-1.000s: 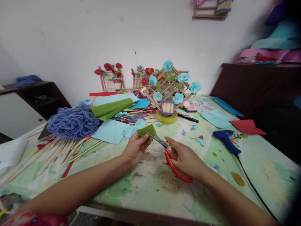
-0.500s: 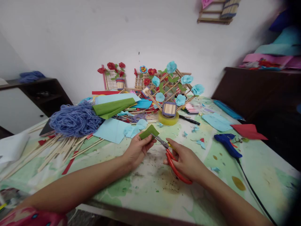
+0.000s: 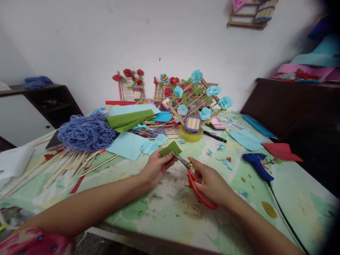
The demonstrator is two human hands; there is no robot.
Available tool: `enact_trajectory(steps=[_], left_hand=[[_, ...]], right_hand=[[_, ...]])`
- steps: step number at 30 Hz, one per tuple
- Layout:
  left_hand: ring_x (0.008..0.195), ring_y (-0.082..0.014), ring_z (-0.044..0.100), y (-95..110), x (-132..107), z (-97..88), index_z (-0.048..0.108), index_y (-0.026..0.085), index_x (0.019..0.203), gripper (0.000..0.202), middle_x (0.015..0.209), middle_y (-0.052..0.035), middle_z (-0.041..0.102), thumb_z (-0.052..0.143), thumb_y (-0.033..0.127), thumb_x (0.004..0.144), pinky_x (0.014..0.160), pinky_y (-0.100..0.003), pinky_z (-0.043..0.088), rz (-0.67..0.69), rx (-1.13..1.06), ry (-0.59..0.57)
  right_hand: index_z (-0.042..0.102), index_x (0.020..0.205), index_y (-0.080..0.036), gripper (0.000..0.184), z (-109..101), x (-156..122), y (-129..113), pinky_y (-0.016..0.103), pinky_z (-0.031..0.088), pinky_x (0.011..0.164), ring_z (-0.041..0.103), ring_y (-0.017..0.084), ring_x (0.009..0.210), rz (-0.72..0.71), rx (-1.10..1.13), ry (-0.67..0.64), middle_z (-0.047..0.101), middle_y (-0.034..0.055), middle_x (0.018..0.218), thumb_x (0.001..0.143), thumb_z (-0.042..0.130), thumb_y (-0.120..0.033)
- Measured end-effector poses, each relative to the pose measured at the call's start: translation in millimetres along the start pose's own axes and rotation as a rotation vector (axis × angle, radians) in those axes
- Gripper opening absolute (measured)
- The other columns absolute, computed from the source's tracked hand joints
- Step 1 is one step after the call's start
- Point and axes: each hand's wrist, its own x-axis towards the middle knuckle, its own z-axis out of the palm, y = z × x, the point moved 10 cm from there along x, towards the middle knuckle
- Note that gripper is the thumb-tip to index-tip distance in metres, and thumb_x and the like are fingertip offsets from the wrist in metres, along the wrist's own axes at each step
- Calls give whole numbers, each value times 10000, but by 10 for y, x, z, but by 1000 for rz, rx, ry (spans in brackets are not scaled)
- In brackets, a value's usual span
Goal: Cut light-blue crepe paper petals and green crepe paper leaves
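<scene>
My left hand [image 3: 155,168] pinches a small folded piece of green paper [image 3: 170,148] and holds it just above the table. My right hand [image 3: 209,182] grips red-handled scissors [image 3: 195,184], fingers through the loops. The metal blades point up and left and meet the lower edge of the green piece. Both hands hover over the green-and-white patterned table [image 3: 172,209], near its front edge.
Behind the hands lie light blue paper sheets [image 3: 127,145], a folded green sheet [image 3: 130,120], blue yarn [image 3: 85,131], wooden sticks [image 3: 63,166], a tape roll [image 3: 191,134] and stick frames with paper flowers [image 3: 193,99]. A blue glue gun [image 3: 256,163] and red paper [image 3: 281,150] lie right.
The hands, green piece and scissors keep almost the same pose; the view has shifted slightly, moving the scene a little right and up in frame.
</scene>
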Motion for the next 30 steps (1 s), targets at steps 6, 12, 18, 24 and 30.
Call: enact_trajectory(steps=[6,12,18,24,30], left_hand=[[686,-84,639,-15,3,-17,646,166,890,257,880,-15,688,733,128,651,638,-158,521,-13,9,3],[701,-91,638,-10,6,-8,658,162,905,239,886,-25,691,709,123,674,651,-165,516,-20,24,-10],[709,-99,638,3,11,-9,664,158,879,219,878,-28,690,717,132,668,660,-174,513,-12,33,-23],[660,-82,619,6,31,-31,664,155,878,216,865,-28,684,719,139,669,646,-170,508,-7,64,-20],[596,-75,604,5,59,-66,659,126,829,173,744,-22,658,715,132,665,579,-151,494,-21,90,-6]], right_hand=[[350,1366,-227,653,9,2,5,246,353,567,527,163,635,11,4,-17,578,5,694,781,520,-464],[352,1365,-233,655,13,6,2,244,359,570,521,158,631,14,8,-21,577,-1,692,777,526,-465],[362,1360,-227,664,9,-7,-1,239,351,553,515,154,603,37,21,-20,569,-9,658,766,544,-459],[401,1330,-226,637,13,-3,-13,241,365,565,520,157,610,33,13,-23,583,-6,676,758,558,-458],[512,1199,-230,454,15,16,-94,253,389,612,533,161,651,-15,15,-45,623,9,771,775,535,-389]])
